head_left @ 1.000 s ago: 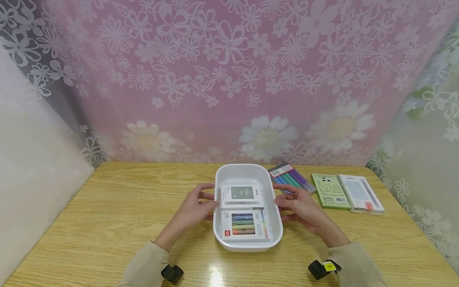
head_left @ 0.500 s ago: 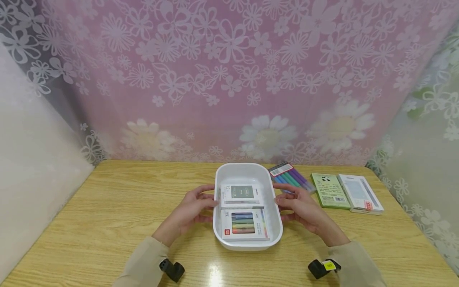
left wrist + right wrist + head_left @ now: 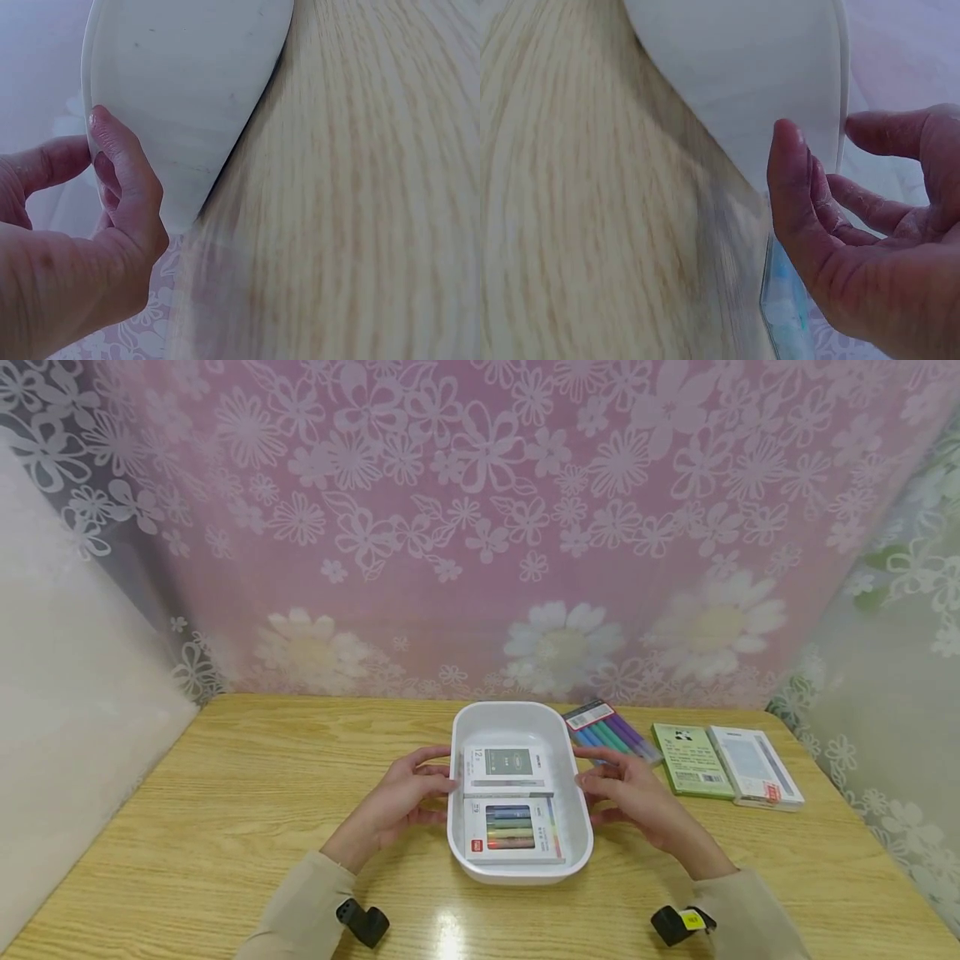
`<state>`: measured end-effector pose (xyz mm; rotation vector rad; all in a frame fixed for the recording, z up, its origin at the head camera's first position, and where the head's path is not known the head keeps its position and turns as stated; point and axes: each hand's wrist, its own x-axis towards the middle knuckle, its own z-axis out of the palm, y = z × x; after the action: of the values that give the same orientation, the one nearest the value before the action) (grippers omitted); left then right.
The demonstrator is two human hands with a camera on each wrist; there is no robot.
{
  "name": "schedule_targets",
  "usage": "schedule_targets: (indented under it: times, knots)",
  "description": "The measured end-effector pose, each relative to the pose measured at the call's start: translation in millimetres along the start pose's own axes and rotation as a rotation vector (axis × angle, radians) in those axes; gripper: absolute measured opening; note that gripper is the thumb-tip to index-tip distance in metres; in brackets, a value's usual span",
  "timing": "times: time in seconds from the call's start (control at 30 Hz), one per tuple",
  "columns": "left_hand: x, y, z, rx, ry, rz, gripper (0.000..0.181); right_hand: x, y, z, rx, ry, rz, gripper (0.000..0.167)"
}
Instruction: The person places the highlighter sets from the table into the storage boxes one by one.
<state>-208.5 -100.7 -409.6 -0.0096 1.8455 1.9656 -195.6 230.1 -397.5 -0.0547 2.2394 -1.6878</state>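
A white plastic basin [image 3: 517, 875] stands on the wooden table in front of me. Two flat boxes lie in it: a white and green box [image 3: 508, 764] marked 12, and below it a white box of coloured pens [image 3: 512, 831] with a window. My left hand [image 3: 405, 793] touches the basin's left outer side, thumb tip at the rim and fingers loosely bent along the wall. On the opposite side, my right hand [image 3: 626, 789] does the same, its thumb by the rim in the right wrist view. Neither hand wraps round the basin.
Right of the basin lies a clear pack of blue, green and purple markers [image 3: 611, 731], close to my right fingers. Farther right are a green box [image 3: 692, 760] and a white box [image 3: 755, 767], side by side. A floral curtain [image 3: 480, 527] hangs behind the table.
The left hand's fingers have shifted slightly along the basin's side. The basin, the boxes and the right hand have stayed almost in place.
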Motion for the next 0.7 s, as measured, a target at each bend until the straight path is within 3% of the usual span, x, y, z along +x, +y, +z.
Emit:
schedule_targets:
  times: [0.27, 0.5, 0.7]
  knots:
    - [0.5, -0.3, -0.2, -0.001, -0.008, 0.006, 0.06, -3.6, 1, -2, -0.233, 0.057, -0.09, 0.06]
    - [0.7, -0.1, 0.0, -0.001, -0.01, 0.002, 0.06, -8.6, -1, -8, -0.371, 0.084, -0.164, 0.054]
    - [0.1, 0.4, -0.1, -0.013, -0.016, 0.009, 0.062, -12.3, -2, -15, -0.578, 0.233, -0.288, 0.049]
